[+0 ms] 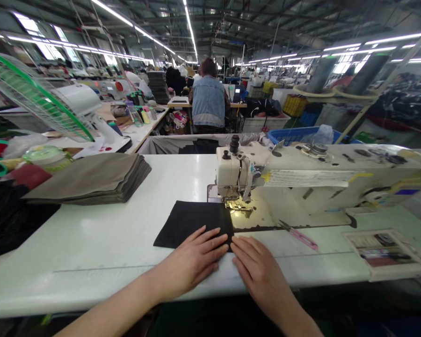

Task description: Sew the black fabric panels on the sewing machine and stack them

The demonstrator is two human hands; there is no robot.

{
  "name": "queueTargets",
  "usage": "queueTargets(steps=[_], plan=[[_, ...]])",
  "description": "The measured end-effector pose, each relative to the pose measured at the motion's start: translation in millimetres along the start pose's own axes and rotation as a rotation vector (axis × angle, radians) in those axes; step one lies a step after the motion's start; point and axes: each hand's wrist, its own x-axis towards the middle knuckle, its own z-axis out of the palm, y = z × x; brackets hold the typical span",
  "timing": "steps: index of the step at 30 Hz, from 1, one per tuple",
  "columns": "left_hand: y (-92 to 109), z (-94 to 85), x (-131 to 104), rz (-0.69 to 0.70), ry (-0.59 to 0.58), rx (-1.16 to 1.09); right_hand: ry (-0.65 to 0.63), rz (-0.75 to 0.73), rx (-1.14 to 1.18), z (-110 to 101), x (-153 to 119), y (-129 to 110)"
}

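Note:
A black fabric panel [192,223] lies flat on the pale sewing table, its far right corner at the presser foot [235,205] of the sewing machine [284,173]. My left hand [200,255] rests flat over the panel's near right part, fingers stretched out and pointing right. With its fingertips, my right hand [254,262] touches the panel's near right edge; its fingers are extended and lie side by side. Both hands are almost touching at the fingertips. A light glows on the metal plate under the needle area, and the needle itself is hard to make out.
A stack of grey-brown fabric pieces [91,178] sits at the left, beside a green-rimmed fan [42,93]. Pink thread snips [301,238] lie right of my right hand, near a small tool tray [386,252]. A person in a denim vest [208,100] sits ahead, facing away.

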Motion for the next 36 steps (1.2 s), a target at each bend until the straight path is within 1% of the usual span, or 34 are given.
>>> queueTargets(steps=[3, 9, 13, 17, 21, 25, 31, 36], plan=[[-9.1, -1.4, 5.2, -0.021, 0.01, 0.008, -0.004, 0.02, -0.019, 0.4, 11.1, 4.2], [-42.0, -3.6, 23.4, -0.012, 0.052, 0.036, 0.01, 0.04, -0.028, 8.6, 43.7, 20.5], [-61.1, -7.8, 36.0, -0.002, 0.053, 0.032, 0.004, 0.075, -0.049, 12.8, 60.4, 28.6], [-77.1, -11.6, 46.8, -0.017, 0.053, 0.025, -0.013, 0.117, -0.091, 15.7, 71.5, 31.9], [-89.4, -13.2, 54.4, -0.035, 0.073, 0.032, -0.018, 0.131, -0.087, 16.4, 74.1, 31.5], [-93.5, -13.9, 57.8, -0.042, 0.081, 0.052, 0.002, 0.126, -0.044, 15.9, 68.0, 31.1], [-86.7, -13.9, 57.4, -0.077, 0.105, 0.084, 0.052, 0.109, 0.041, 18.4, 51.3, 29.5], [-84.7, -15.2, 57.1, -0.09, 0.087, 0.101, 0.083, 0.113, 0.08, 19.4, 44.5, 26.1]])
